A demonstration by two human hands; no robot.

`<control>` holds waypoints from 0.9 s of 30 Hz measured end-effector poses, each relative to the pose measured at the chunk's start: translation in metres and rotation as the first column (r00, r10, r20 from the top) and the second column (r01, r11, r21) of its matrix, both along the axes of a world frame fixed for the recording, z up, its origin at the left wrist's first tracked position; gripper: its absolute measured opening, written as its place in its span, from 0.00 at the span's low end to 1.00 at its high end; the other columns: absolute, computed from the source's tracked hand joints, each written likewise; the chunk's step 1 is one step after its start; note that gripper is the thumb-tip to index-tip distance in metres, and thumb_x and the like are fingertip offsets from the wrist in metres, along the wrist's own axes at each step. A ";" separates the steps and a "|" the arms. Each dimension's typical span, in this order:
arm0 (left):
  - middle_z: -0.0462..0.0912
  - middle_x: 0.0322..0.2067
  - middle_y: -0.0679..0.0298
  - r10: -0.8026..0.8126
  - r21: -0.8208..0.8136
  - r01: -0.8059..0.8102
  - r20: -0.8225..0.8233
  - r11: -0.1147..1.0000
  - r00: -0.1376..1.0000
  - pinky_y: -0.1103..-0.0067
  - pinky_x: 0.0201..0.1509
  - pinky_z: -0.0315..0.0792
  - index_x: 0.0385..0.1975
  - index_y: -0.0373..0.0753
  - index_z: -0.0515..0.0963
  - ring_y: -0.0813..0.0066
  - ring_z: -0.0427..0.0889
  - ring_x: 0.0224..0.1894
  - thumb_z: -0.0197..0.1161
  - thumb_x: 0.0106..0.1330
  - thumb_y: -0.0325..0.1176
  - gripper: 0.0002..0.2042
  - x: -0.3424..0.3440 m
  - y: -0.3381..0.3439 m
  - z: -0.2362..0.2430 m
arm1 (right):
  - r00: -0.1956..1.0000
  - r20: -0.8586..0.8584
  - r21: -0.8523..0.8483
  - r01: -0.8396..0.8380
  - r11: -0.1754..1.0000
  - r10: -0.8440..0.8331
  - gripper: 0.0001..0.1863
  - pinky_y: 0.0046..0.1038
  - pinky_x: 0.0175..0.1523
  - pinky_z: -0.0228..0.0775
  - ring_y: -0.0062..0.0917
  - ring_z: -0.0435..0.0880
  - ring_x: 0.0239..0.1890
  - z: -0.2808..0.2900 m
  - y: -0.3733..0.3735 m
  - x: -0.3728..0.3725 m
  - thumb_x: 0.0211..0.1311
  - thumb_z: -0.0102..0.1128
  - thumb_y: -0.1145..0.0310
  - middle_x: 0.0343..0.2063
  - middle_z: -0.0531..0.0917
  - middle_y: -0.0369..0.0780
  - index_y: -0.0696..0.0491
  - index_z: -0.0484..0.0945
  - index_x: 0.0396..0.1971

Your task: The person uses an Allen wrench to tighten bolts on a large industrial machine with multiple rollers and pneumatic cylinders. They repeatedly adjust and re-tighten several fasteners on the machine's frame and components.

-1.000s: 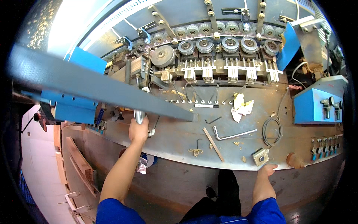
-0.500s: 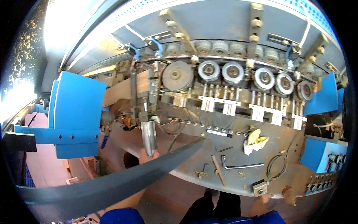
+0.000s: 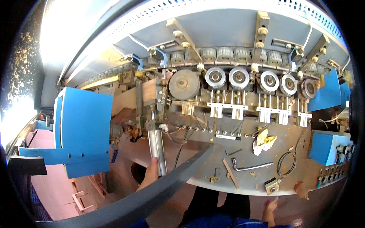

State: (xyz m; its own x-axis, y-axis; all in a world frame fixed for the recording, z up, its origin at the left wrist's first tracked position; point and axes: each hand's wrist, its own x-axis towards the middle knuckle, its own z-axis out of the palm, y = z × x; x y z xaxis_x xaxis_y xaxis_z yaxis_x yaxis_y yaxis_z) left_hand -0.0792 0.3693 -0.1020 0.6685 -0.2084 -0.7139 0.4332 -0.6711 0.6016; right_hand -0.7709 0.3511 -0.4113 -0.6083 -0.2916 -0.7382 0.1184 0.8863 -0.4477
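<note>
My left hand point(image 3: 150, 175) grips the lower end of a silver pneumatic cylinder point(image 3: 155, 146), its thumb lying along the metal; the other fingers are mostly hidden. The cylinder slants down from a machine mount, its rod at the top and a hose fitting at its side. A dark bar point(image 3: 173, 181) crosses in front and hides much of my left forearm. Beyond the table's front edge, my right hand point(image 3: 270, 207) holds nothing visible, with a finger stretched out and the others loosely bent. Nearest to it is a small metal box with a round black button point(image 3: 272, 186).
Several wheels point(image 3: 238, 77) line the machine above white-metal blocks point(image 3: 237, 111). On the metal table point(image 3: 201, 167) lie a marker point(image 3: 227, 137), a crumpled cloth point(image 3: 264, 142), a socket wrench point(image 3: 253, 166), a wooden strip point(image 3: 230, 173) and a coiled cable point(image 3: 286, 164). Blue guards point(image 3: 84, 129) stand at both sides.
My right hand has come off the button box and moved down, past the table edge. My left hand stays on the cylinder's lower end. The view has shifted slightly.
</note>
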 end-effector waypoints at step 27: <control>0.83 0.39 0.53 -0.085 0.033 0.086 -0.014 0.996 0.996 0.70 0.46 0.75 0.56 0.29 0.75 0.68 0.82 0.40 0.41 0.75 0.68 0.40 -0.004 0.019 -0.023 | 0.589 0.324 -0.228 -0.711 0.665 0.740 0.08 0.22 0.37 0.73 0.16 0.79 0.29 0.129 -0.019 0.180 0.69 0.63 0.70 0.26 0.83 0.34 0.60 0.79 0.37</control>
State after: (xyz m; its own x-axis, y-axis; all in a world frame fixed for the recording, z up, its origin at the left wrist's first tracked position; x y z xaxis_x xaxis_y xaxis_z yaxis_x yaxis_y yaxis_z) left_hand -0.0833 0.3880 -0.1253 0.6403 -0.2400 -0.7297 0.3805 -0.7261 0.5728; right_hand -0.5906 0.3318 -0.2826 0.1324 -0.5738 -0.8082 -0.3881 0.7203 -0.5750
